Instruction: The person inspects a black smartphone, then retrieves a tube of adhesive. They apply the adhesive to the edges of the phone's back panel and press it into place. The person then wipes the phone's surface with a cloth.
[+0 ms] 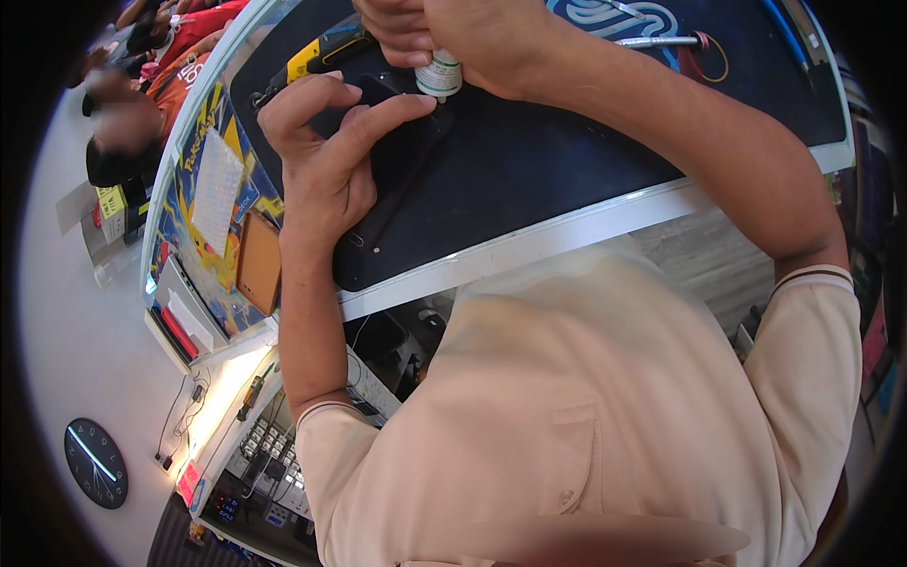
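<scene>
At the far edge of the dark work mat [529, 180], my right hand [453, 38] is closed round a small white bottle [438, 77] with green print. Its narrow tip points down. My left hand [331, 151] arches over a dark, flat, phone-like panel [402, 142] that hardly stands out from the mat. One finger stretches to just beside the bottle tip while the others curl at the panel's other side. Part of the panel is hidden under my left hand. Beyond that hand lies a yellow and black tool [316, 57].
A brown tray [257, 262] and a bubble-wrap sheet [218, 189] lie on the colourful left counter. A metal tool with a red end [694, 47] lies at the far right. The mat ends at a pale table edge [529, 248] before me. Other people sit beyond the left counter.
</scene>
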`<state>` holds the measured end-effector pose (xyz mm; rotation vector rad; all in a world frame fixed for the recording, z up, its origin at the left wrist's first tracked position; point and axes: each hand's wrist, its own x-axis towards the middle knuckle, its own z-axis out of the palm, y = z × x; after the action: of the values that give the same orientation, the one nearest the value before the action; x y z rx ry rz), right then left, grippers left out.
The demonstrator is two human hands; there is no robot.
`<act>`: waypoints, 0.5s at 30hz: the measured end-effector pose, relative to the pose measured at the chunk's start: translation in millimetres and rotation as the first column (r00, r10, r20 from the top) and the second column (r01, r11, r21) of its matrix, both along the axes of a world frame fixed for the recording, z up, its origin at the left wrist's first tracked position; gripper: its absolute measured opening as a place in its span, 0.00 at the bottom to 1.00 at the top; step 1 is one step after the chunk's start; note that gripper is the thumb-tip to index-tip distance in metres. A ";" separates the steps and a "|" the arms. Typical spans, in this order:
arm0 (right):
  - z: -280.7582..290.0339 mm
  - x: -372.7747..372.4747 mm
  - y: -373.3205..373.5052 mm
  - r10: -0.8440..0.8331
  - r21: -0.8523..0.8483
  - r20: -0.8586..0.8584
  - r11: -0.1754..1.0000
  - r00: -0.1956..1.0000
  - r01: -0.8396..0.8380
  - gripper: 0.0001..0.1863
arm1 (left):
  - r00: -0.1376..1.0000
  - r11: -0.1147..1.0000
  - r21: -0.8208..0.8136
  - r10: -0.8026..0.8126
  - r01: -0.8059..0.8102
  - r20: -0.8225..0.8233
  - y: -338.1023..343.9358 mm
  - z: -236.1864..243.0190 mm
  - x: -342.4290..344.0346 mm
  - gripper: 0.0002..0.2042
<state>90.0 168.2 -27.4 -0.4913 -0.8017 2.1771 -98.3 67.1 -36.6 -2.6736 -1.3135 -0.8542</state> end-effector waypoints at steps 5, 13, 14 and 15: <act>-1.2 0.8 0.0 -0.023 -0.043 0.019 0.999 1.000 0.024 0.26 | 0.999 1.000 0.001 -0.025 0.025 0.023 2.3 -2.1 -2.0 0.23; -1.8 -10.9 3.8 -0.015 -0.006 -0.010 1.000 1.000 0.015 0.27 | 0.997 1.000 0.000 -0.027 0.027 0.067 2.5 -4.5 -2.2 0.23; -1.9 -12.1 4.2 -0.014 0.000 -0.008 1.000 1.000 0.015 0.27 | 0.998 1.000 0.001 -0.025 0.025 0.061 2.5 -4.1 -1.9 0.23; -2.2 -14.1 5.0 -0.011 0.009 -0.011 1.000 1.000 0.012 0.27 | 0.998 1.000 0.002 -0.023 0.023 0.054 2.5 -3.9 -1.8 0.23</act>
<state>75.9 173.2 -29.6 -0.4776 -0.8005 2.1629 -100.1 69.7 -40.5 -2.6883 -1.2942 -0.9361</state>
